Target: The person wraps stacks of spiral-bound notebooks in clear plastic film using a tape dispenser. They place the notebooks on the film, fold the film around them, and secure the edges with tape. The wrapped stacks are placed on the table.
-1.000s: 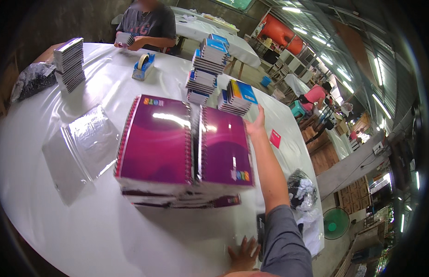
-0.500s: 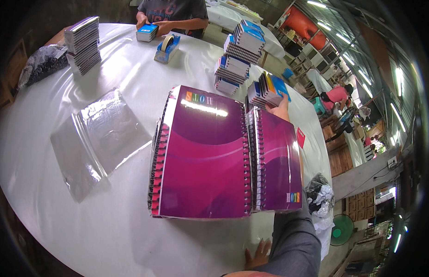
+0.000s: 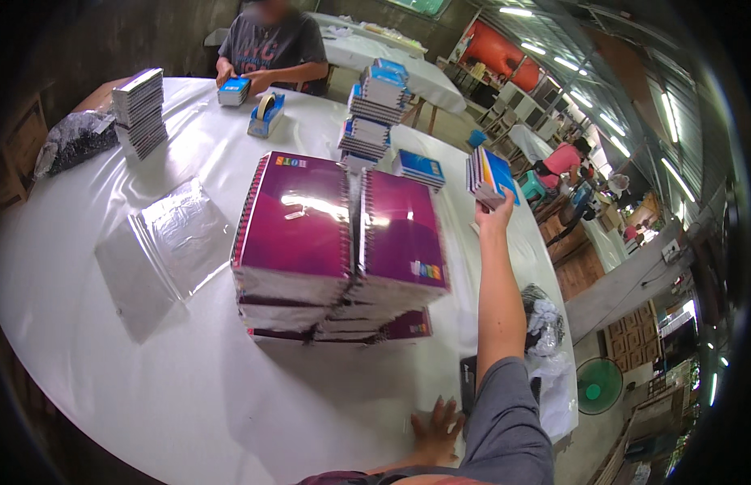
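Observation:
My right hand (image 3: 495, 212), arm stretched out, is closed around a small stack of blue-covered spiral notebooks (image 3: 489, 176), holding it over the table's right side. My left hand (image 3: 437, 430) lies flat with spread fingers on the white tabletop (image 3: 327, 412) near the front edge. Between the arms and the far side stand two side-by-side piles of purple spiral notebooks (image 3: 299, 214), wrapped in clear plastic. Behind them are another short stack of blue notebooks (image 3: 420, 167) and a tall stepped pile of blue notebooks (image 3: 375, 109).
A clear plastic bag (image 3: 177, 234) lies flat at left. Farther back are a pile of spiral notebooks (image 3: 139, 113), a black plastic bundle (image 3: 76, 141) and a blue tape dispenser (image 3: 266, 117). Across the table a co-worker holds small blue notebooks (image 3: 234, 91). Crumpled plastic (image 3: 545, 331) sits at right.
My right hand has moved the blue notebook stack rightward, away from the other stacks. The view has shifted, so the fronts of the purple piles now show. My left hand stays on the table.

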`<act>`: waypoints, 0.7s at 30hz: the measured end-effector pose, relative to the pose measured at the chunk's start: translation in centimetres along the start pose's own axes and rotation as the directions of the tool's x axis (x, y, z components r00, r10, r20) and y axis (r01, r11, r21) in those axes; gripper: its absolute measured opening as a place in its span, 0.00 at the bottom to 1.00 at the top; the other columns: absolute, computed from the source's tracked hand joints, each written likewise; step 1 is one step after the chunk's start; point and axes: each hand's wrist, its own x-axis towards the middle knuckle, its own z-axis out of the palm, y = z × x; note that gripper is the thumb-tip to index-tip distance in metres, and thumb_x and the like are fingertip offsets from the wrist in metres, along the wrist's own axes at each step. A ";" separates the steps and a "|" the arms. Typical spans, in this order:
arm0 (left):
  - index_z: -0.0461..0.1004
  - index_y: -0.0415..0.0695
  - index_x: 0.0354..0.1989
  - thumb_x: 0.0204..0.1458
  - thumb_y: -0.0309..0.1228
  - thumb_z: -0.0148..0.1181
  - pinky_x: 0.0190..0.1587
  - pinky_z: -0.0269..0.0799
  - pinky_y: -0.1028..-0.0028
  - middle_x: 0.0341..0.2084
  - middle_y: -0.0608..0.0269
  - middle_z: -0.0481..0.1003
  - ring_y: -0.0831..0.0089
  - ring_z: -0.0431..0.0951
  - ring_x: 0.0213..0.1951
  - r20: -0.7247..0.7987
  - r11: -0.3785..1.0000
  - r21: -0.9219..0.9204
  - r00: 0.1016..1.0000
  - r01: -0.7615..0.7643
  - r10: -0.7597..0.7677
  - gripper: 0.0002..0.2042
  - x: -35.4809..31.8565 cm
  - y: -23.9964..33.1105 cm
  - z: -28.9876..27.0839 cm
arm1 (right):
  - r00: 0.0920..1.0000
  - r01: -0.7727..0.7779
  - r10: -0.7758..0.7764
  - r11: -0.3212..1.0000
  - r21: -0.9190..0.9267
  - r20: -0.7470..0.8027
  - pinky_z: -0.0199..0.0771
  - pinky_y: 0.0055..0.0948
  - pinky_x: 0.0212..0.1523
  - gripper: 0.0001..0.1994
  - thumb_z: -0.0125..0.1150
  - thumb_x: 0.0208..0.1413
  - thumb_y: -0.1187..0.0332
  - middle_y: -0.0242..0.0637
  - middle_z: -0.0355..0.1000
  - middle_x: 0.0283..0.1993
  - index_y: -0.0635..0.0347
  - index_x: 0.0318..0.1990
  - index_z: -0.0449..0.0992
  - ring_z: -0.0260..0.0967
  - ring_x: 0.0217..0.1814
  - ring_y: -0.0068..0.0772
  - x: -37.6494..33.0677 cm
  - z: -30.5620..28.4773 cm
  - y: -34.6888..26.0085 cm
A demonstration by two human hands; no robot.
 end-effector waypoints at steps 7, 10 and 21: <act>0.45 0.57 0.67 0.38 0.63 0.55 0.46 0.26 0.21 0.68 0.59 0.27 0.51 0.17 0.67 -0.096 0.971 0.236 0.995 0.021 0.001 0.48 0.1 0.1 0.5 | 0.991 -0.005 -0.026 0.974 0.227 0.131 0.72 0.42 0.50 0.27 0.66 0.40 0.58 0.42 0.61 0.48 0.59 0.48 0.65 0.63 0.50 0.39 -8.1 -3.1 -13.1; 0.43 0.57 0.68 0.36 0.66 0.55 0.46 0.25 0.20 0.68 0.58 0.28 0.50 0.21 0.67 -0.199 0.966 0.258 0.980 0.025 0.027 0.50 0.6 -0.8 1.9 | 0.982 -0.031 -0.021 0.962 0.273 0.187 0.71 0.45 0.53 0.28 0.69 0.37 0.61 0.44 0.57 0.49 0.59 0.47 0.64 0.63 0.49 0.40 -11.9 -5.2 -16.8; 0.29 0.41 0.67 0.39 0.63 0.59 0.66 0.39 0.55 0.67 0.44 0.36 0.53 0.35 0.68 -0.657 0.801 -0.403 0.749 -0.444 0.084 0.58 -6.1 -4.4 -4.3 | 0.841 -0.414 0.245 0.866 0.282 0.482 0.71 0.39 0.48 0.23 0.62 0.45 0.68 0.43 0.69 0.45 0.64 0.49 0.65 0.68 0.44 0.41 -30.6 -16.4 -17.8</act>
